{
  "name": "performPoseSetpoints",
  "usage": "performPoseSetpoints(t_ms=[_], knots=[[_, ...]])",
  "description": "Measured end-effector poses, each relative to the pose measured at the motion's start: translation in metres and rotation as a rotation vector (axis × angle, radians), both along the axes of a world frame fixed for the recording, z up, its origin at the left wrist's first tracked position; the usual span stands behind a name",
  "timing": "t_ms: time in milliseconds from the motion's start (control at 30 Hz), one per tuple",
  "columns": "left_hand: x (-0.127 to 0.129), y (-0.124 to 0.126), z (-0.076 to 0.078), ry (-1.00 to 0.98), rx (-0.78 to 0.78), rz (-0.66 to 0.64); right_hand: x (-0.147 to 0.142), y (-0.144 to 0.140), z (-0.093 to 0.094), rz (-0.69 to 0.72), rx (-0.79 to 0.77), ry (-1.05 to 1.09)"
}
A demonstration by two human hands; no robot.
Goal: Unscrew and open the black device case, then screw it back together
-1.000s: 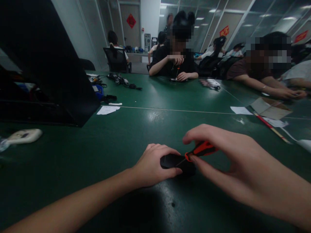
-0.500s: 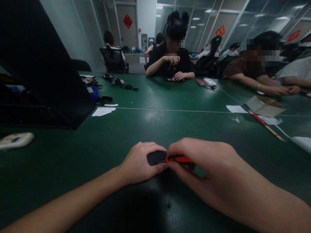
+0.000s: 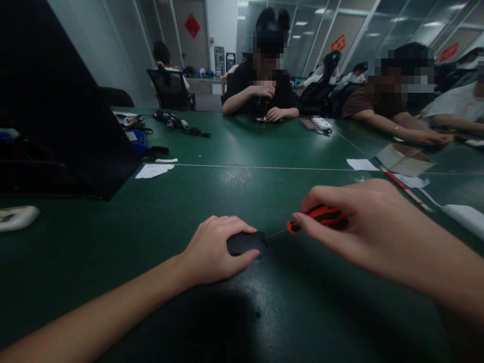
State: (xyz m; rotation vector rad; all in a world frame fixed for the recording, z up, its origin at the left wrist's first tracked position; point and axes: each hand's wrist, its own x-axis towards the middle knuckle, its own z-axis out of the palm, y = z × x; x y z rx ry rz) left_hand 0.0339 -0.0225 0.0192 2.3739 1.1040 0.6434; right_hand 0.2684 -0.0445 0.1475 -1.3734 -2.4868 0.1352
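My left hand (image 3: 215, 249) grips a small flat black device (image 3: 246, 242) that lies on the green table (image 3: 242, 191). My right hand (image 3: 359, 227) holds a screwdriver with a red and black handle (image 3: 321, 216). Its thin shaft points left, and the tip reaches the right edge of the black device. The far side of the device is hidden under my left fingers.
A large black case (image 3: 68, 111) stands at the left, with a white object (image 3: 17, 218) in front of it. Cables (image 3: 177, 123), paper slips (image 3: 153, 170) and a cardboard piece (image 3: 404, 159) lie farther out. Other people sit working along the far and right sides.
My right hand has drawn the screwdriver back to the right, off the top of the device. Only the tip is at its edge now. My left hand stays on the device.
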Motion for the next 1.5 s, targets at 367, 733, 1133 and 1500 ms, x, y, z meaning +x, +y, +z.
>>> performPoseSetpoints(t_ms=[367, 733, 1133, 1500], knots=[[0.0, 0.001, -0.003, -0.025, -0.016, 0.0, 0.002, -0.001, 0.002, -0.037, -0.009, -0.039], [0.0, 0.001, -0.004, -0.046, -0.024, -0.009, 0.005, -0.002, 0.001, -0.046, -0.018, -0.011], [0.0, 0.001, -0.005, -0.087, -0.038, -0.015, 0.008, 0.01, -0.006, -0.166, -0.034, -0.007], [-0.001, 0.002, -0.006, -0.104, -0.069, -0.017, 0.046, 0.043, -0.039, -0.289, -0.263, -0.272]])
